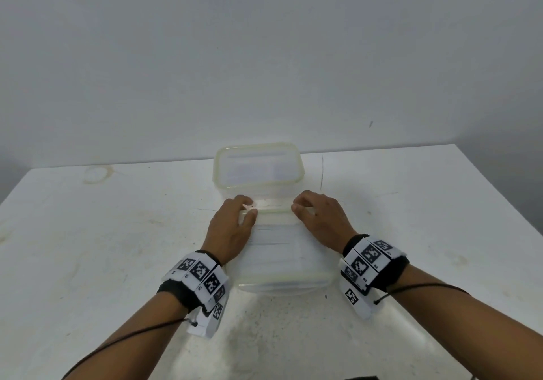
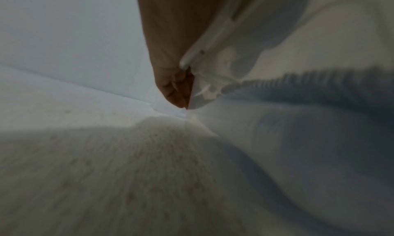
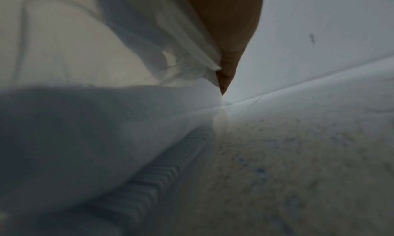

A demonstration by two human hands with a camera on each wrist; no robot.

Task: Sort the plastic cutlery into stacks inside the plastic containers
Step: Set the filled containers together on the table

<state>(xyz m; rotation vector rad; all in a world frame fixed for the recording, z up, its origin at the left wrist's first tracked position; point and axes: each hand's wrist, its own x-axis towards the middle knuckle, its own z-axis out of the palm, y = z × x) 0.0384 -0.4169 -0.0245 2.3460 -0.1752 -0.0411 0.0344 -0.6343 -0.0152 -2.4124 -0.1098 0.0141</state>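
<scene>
Both hands are on the near container. The left hand (image 1: 232, 226) curls over its far-left corner, thumb on top and fingertips (image 1: 246, 203) hooked at the rim; the right hand (image 1: 318, 218) mirrors it at the far-right corner, fingers bent over the edge. Each grip is clamped on the near container (image 1: 282, 259), a clear lidded box on the white counter (image 1: 117, 232) straight ahead of the person. Touching its far end stands an open container (image 1: 258, 168), rim up; I can't tell whether anything is in it. White cutlery shows through the near box: a ridged stack along its wall (image 3: 153, 180), running with the box's long axis, away from the person.

This looks like lid work. Best to lift both corners evenly and keep the box flat, so the stack doesn't spill.
</scene>
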